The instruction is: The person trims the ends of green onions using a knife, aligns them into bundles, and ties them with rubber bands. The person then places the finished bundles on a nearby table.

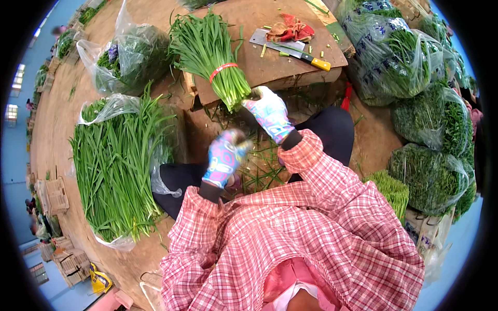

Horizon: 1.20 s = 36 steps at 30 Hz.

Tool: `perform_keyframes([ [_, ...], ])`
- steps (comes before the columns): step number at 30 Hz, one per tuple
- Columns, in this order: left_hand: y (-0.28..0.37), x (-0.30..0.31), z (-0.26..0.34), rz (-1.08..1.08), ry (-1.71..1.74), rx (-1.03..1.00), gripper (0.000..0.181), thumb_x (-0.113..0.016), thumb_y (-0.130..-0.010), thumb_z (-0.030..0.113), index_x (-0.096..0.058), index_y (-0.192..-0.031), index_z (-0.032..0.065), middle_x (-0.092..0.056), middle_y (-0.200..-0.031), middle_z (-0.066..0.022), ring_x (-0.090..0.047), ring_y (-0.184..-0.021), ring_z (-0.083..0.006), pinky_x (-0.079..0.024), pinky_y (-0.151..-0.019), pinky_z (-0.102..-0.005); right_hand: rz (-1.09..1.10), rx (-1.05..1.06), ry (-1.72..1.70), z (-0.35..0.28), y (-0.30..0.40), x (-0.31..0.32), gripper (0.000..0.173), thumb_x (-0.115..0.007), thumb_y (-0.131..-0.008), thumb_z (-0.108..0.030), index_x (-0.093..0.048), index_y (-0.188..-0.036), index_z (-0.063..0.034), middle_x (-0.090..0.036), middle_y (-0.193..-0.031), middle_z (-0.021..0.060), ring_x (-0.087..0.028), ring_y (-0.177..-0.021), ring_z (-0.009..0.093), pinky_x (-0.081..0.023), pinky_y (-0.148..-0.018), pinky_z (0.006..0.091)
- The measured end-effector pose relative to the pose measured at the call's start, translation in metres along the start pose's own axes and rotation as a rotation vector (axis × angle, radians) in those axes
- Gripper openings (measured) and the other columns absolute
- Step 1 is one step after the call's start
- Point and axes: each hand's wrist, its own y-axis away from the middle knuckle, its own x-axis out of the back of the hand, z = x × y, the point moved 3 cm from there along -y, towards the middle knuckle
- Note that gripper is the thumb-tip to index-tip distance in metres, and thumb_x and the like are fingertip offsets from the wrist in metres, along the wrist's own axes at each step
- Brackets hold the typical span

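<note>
A bundle of green garlic chives (218, 58), tied with a red band (223, 71), lies on a wooden board (264, 74) with its cut ends over the near edge. My right hand (270, 112), in a patterned glove, is at those cut ends; whether its fingers grip any stems cannot be told. My left hand (225, 157), gloved alike and blurred, hangs below the bundle over the gap between my knees, nothing clearly visible in it. On the board's right lies a cleaver (278, 46) with a black and yellow handle, a red cloth (290, 29) partly over its blade, among cut stem pieces.
Loose chives (116, 167) lie in an open plastic bag at my left. Beyond is another plastic bag of greens (144, 58). Several bagged greens (389, 58) are piled at right, beside upright cut stems (389, 192). Something red (346, 96) stands by the board's right side.
</note>
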Motion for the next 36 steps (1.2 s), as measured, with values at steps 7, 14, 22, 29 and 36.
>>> perform_keyframes([
  [7,-0.070,0.032,0.027,0.479,0.008,-0.131,0.029,-0.074,-0.080,0.014,-0.065,-0.106,0.0074,-0.060,-0.089,-0.0073,-0.061,-0.071,-0.0197,-0.049,-0.066,-0.0308,-0.050,-0.021,-0.437,0.021,-0.016,-0.009,0.029,-0.071,-0.077,-0.026,-0.069,-0.093,-0.0029,-0.069,-0.081,0.0157,-0.067,-0.075,0.025,-0.051,-0.071,0.0342],
  [14,-0.071,0.021,-0.001,0.375,0.708,0.170,0.021,-0.065,-0.089,0.010,-0.065,-0.107,-0.0003,-0.066,-0.089,-0.0008,-0.057,-0.069,-0.0061,-0.047,-0.062,-0.0229,-0.398,0.236,-0.057,0.022,0.064,0.034,0.014,-0.067,-0.075,-0.020,-0.068,-0.082,-0.0072,-0.063,-0.065,0.0087,-0.062,-0.063,0.019,-0.050,-0.059,0.0324],
  [22,-0.073,0.019,-0.003,0.338,0.900,0.215,0.020,-0.063,-0.090,0.009,-0.063,-0.108,-0.0003,-0.064,-0.092,-0.0007,-0.055,-0.069,-0.0039,-0.045,-0.060,-0.0195,-0.074,0.654,0.221,-0.018,0.052,0.045,0.026,-0.068,-0.076,-0.024,-0.068,-0.099,-0.0116,-0.067,-0.087,0.0100,-0.063,-0.080,0.031,-0.049,-0.074,0.0417],
  [29,-0.074,0.018,-0.005,0.329,0.854,0.196,0.018,-0.061,-0.091,0.006,-0.062,-0.108,-0.0004,-0.064,-0.094,-0.0010,-0.056,-0.072,-0.0044,-0.046,-0.062,-0.0195,0.088,0.810,0.499,-0.042,0.002,0.008,0.030,-0.069,-0.076,-0.022,-0.068,-0.106,-0.0162,-0.063,-0.073,0.0070,-0.061,-0.067,0.027,-0.045,-0.060,0.0389],
  [36,-0.075,0.018,-0.007,0.304,0.925,0.229,0.024,-0.067,-0.086,0.009,-0.062,-0.108,0.0006,-0.064,-0.094,-0.0026,-0.059,-0.079,-0.0109,-0.049,-0.071,-0.0257,0.192,0.574,0.158,-0.019,0.000,0.023,0.016,-0.071,-0.077,-0.026,-0.071,-0.087,-0.0137,-0.067,-0.076,0.0100,-0.064,-0.070,0.030,-0.051,-0.064,0.0384],
])
